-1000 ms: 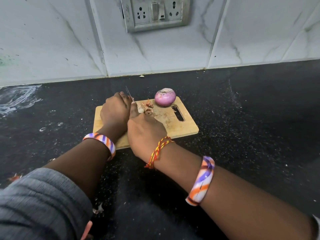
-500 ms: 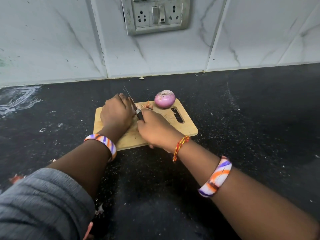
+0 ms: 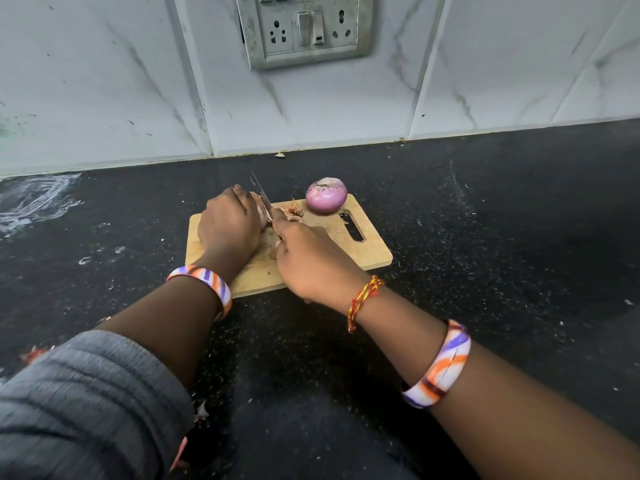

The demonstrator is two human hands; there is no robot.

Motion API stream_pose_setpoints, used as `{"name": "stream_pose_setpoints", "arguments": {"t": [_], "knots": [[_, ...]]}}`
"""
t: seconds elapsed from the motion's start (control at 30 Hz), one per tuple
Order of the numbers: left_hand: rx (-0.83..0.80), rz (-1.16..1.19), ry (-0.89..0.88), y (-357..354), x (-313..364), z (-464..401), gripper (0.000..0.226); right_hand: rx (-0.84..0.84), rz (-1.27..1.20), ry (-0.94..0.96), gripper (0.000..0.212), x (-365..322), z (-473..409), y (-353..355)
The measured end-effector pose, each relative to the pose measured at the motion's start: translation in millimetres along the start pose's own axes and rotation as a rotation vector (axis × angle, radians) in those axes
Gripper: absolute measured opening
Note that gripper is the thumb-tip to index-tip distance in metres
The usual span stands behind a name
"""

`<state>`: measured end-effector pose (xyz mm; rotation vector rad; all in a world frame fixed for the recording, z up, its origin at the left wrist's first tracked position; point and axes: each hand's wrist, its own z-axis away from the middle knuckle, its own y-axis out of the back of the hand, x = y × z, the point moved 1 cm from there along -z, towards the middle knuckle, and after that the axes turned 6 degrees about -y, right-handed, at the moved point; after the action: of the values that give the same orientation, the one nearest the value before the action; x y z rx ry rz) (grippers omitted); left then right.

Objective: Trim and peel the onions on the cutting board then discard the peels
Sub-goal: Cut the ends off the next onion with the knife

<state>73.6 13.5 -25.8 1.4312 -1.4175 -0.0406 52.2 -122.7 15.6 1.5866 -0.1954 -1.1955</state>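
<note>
Trimming under way | left hand [image 3: 230, 226] cupped over an onion [image 3: 259, 211] at the cutting board [image 3: 374, 251] centre, steadying it | right hand [image 3: 311, 261] clamped on the knife [image 3: 261, 197], blade against that onion | peeled onion [image 3: 326, 195] parked at board's far edge, peels [image 3: 294, 211] beside it, judged kept clear.

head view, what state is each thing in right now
left hand: grips an onion, mostly hidden
right hand: grips the knife, blade at that onion
peeled onion: free on the board
peels: loose on board
</note>
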Motion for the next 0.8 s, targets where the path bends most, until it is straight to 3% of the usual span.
{"name": "stream_pose_setpoints", "arguments": {"t": [0.13, 0.8], "knots": [[0.000, -0.016, -0.017, 0.5, 1.5, 0.4, 0.044, -0.063, -0.029, -0.053, 0.044, 9.7, -4.9, 3.1], [0.010, 0.005, 0.019, 0.4, 0.9, -1.1, 0.045, -0.028, -0.086, -0.021, 0.053, 0.5, 2.8, 10.2]]}}
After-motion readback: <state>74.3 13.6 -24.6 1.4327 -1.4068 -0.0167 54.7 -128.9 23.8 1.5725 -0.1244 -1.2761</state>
